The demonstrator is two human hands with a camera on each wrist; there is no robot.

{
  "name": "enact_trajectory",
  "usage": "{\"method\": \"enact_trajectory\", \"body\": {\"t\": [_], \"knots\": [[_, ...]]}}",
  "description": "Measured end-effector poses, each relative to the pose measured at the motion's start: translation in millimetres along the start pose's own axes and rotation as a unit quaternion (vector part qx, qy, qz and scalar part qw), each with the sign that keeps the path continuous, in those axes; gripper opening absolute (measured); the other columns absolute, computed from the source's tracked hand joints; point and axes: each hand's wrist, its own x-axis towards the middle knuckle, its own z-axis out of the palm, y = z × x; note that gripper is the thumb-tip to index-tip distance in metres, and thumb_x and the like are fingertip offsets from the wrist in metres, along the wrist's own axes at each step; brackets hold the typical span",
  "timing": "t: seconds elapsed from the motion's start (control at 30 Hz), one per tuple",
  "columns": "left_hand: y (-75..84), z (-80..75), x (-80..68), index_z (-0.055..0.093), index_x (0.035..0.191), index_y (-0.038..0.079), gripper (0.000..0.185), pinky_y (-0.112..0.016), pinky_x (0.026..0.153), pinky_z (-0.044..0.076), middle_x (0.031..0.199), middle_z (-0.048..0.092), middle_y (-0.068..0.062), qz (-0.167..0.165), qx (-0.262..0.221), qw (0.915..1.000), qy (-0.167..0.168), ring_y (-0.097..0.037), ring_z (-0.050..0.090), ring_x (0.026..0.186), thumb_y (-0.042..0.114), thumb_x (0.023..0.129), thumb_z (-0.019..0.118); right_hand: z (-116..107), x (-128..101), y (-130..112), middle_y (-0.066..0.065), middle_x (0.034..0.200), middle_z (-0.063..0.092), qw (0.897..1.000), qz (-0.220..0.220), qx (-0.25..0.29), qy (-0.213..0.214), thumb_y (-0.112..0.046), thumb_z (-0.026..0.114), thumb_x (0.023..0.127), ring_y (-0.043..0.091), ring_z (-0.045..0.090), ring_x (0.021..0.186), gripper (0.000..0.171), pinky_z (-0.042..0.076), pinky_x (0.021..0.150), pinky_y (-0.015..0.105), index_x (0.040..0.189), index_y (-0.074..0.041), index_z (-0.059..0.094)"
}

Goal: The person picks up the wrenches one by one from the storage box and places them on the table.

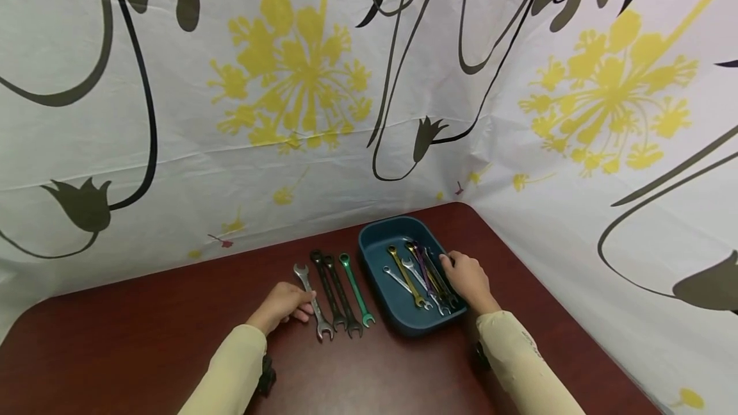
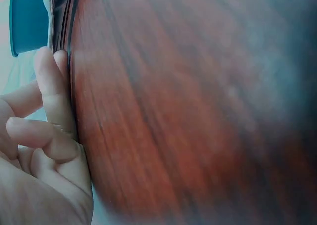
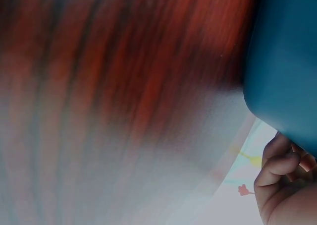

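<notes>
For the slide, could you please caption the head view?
Left hand touches a silver wrench on the table; right hand reaches into the blue tray.

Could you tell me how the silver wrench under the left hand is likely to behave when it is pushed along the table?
The silver wrench looks like rigid metal, so it should stay stiff. Lying flat on the table, it will probably slide, not roll. The polished tabletop may let it skid or pivot.

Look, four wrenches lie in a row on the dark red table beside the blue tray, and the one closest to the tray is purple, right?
Not purple. The head view shows the wrench nearest the blue plastic tray is the green metal wrench. The rest holds: four wrenches lie in a row on the dark red table.
</notes>
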Motion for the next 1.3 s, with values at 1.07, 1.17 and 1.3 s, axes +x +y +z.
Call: {"method": "enact_trajectory", "body": {"t": [1.07,1.17,1.3], "knots": [[-3.8,3.4,8.3,0.065,0.074,0.002,0.025,-0.021,0.042,0.031,0.057,0.067,-0.002,0.0,-0.009,0.9998,0.018,-0.006,0.063,0.048,0.021,0.09,0.062,-1.1,1.2,0.6,0.009,0.077,0.06,1.0,0.016,0.0,-0.007,-0.033,0.048,0.1,0.019,0.052,0.065,0.039,0.039,0.057,0.033,0.118,-0.001,0.063],[-3.0,4.4,8.0,0.065,0.074,0.002,0.026,-0.02,0.042,0.035,0.057,0.067,-0.003,-0.001,-0.007,0.9998,0.019,-0.007,0.064,0.048,0.022,0.091,0.062,-1.2,1.0,1.0,0.009,0.077,0.059,1.0,0.015,0.001,-0.008,-0.033,0.048,0.1,0.018,0.052,0.066,0.039,0.039,0.058,0.033,0.118,-0.001,0.063],[-1.9,4.8,7.8,0.064,0.076,0.001,0.028,-0.019,0.043,0.04,0.057,0.066,-0.004,-0.005,-0.009,0.9998,0.02,-0.007,0.063,0.048,0.023,0.092,0.061,-1.9,1.2,1.7,0.008,0.074,0.058,1.0,0.007,0.005,-0.01,-0.033,0.048,0.1,0.018,0.052,0.065,0.04,0.038,0.057,0.032,0.119,-0.001,0.062]]}}
